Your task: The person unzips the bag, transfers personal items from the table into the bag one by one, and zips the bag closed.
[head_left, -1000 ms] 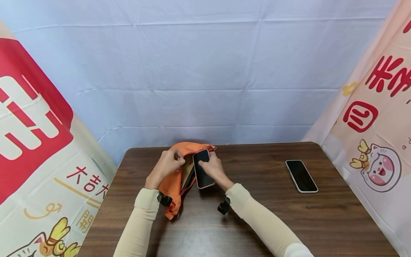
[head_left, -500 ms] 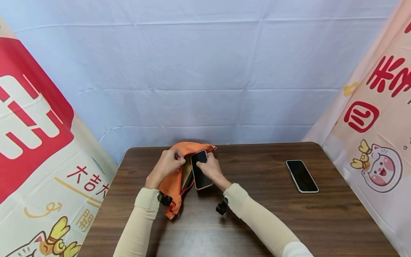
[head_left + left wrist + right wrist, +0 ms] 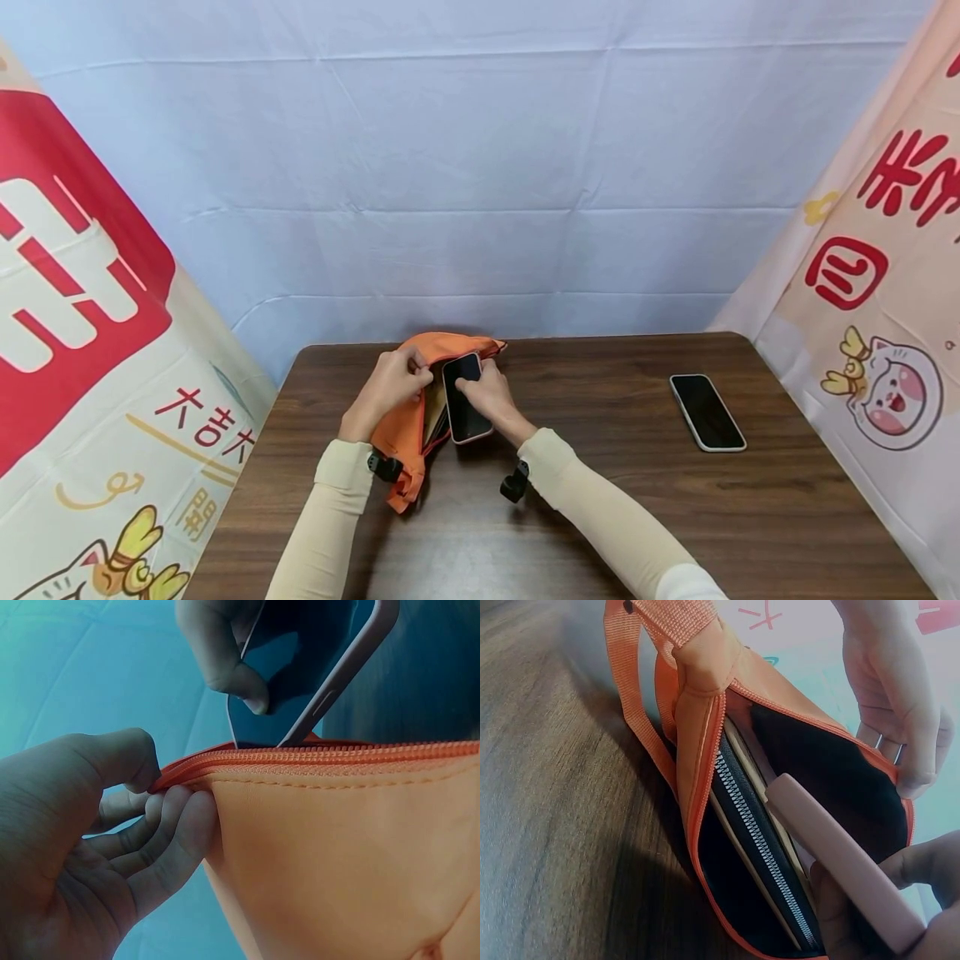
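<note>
An orange zippered bag point(image 3: 394, 429) lies on the table with its zip undone and its mouth spread. My left hand point(image 3: 390, 387) pinches the zipped edge of the mouth between thumb and fingers, seen closely in the left wrist view. My right hand point(image 3: 491, 393) grips a phone point(image 3: 463, 400) in a pale pink case, thumb across its dark screen. One end of the phone overlaps the bag's opening. The right wrist view shows the case edge over the mouth, beside a black item with a silver zip point(image 3: 757, 836) and tan edges inside the bag.
A second phone point(image 3: 707, 412) with a white case lies screen up on the right of the wooden table point(image 3: 600, 483). Orange webbing straps point(image 3: 626, 682) hang from one end of the bag. A pale cloth point(image 3: 480, 167) stands behind the table, printed banners at both sides.
My right hand has carried the phone slightly to the left, further over the bag's mouth. My left hand keeps its pinch on the edge and has barely moved.
</note>
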The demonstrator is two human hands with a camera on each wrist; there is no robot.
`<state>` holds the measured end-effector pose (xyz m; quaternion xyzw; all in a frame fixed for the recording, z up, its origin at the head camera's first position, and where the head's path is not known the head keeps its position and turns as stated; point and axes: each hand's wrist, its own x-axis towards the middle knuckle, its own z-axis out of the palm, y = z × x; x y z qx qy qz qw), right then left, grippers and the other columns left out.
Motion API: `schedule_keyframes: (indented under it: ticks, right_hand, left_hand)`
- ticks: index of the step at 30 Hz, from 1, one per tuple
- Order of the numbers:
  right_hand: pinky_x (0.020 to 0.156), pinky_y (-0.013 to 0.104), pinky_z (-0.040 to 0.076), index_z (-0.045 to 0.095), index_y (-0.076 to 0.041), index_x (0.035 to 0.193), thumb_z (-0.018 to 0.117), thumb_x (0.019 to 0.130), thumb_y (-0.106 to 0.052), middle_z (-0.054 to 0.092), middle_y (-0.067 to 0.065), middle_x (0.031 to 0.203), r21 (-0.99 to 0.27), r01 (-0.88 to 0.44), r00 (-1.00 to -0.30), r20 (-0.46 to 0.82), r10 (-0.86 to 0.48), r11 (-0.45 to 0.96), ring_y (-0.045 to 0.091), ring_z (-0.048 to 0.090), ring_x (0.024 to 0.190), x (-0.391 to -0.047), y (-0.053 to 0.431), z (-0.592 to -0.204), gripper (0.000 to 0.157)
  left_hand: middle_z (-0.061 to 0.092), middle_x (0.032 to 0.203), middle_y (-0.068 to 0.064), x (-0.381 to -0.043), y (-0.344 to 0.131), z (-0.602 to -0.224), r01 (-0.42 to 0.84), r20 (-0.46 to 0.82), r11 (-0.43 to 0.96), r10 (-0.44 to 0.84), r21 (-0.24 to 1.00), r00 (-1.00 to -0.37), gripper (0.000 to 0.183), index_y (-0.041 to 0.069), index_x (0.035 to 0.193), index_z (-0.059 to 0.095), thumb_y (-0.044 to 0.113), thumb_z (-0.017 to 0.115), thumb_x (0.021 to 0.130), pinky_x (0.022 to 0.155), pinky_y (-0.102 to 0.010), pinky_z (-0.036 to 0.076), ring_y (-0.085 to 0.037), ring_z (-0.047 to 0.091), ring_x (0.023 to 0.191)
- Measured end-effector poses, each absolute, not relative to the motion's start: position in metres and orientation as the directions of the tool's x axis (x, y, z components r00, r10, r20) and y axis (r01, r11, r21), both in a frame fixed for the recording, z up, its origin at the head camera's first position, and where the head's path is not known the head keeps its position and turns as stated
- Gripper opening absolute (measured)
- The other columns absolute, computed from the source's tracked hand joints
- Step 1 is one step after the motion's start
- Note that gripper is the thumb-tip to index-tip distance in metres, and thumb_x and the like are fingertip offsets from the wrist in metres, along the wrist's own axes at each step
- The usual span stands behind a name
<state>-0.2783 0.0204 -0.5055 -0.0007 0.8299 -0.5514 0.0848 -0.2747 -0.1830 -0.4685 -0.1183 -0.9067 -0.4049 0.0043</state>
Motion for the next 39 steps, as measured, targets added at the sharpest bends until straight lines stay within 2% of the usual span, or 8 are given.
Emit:
schedule_keyframes:
  ticks: [14,21,28,39]
  right_hand:
    - [0.074,0.041,0.059,0.048,0.000,0.142,0.065,0.104,-0.026,0.068,0.023,0.119,-0.927,0.106,-0.982,-0.154,-0.109,0.359,0.028,0.070,0.091,-0.2777,0.0180,-0.5090,0.049]
    - [0.078,0.045,0.060,0.047,0.000,0.143,0.063,0.104,-0.023,0.066,0.024,0.119,-0.940,0.120,-0.979,-0.166,-0.120,0.319,0.031,0.071,0.094,-0.2766,0.0161,-0.5088,0.048]
    - [0.080,0.041,0.057,0.047,0.001,0.143,0.063,0.103,-0.023,0.066,0.022,0.119,-0.943,0.114,-0.981,-0.157,-0.115,0.314,0.028,0.068,0.096,-0.2787,0.0148,-0.5111,0.049]
    - [0.079,0.039,0.058,0.049,0.000,0.135,0.062,0.102,-0.020,0.065,0.021,0.115,-0.958,0.103,-0.983,-0.139,-0.117,0.267,0.026,0.067,0.093,-0.2785,0.0128,-0.5129,0.040]
  left_hand:
    - [0.067,0.082,-0.008,-0.2731,-0.1835,-0.4714,0.226,0.115,0.650,0.209,0.726,-0.971,0.004,0.008,0.098,0.065,0.010,0.065,0.101,0.062,-0.032,0.060,-0.017,0.067,0.060]
    - [0.067,0.082,-0.007,-0.2734,-0.1842,-0.4713,0.228,0.118,0.654,0.209,0.722,-0.971,0.005,0.008,0.098,0.065,0.011,0.064,0.101,0.062,-0.031,0.060,-0.016,0.067,0.059]
    - [0.067,0.082,-0.007,-0.2739,-0.1846,-0.4711,0.235,0.127,0.654,0.208,0.719,-0.970,0.004,0.008,0.098,0.066,0.010,0.065,0.101,0.061,-0.031,0.060,-0.016,0.067,0.059]
    - [0.067,0.081,-0.007,-0.2739,-0.1850,-0.4704,0.236,0.129,0.652,0.208,0.721,-0.969,0.003,0.008,0.098,0.065,0.010,0.065,0.100,0.061,-0.031,0.058,-0.016,0.067,0.059]
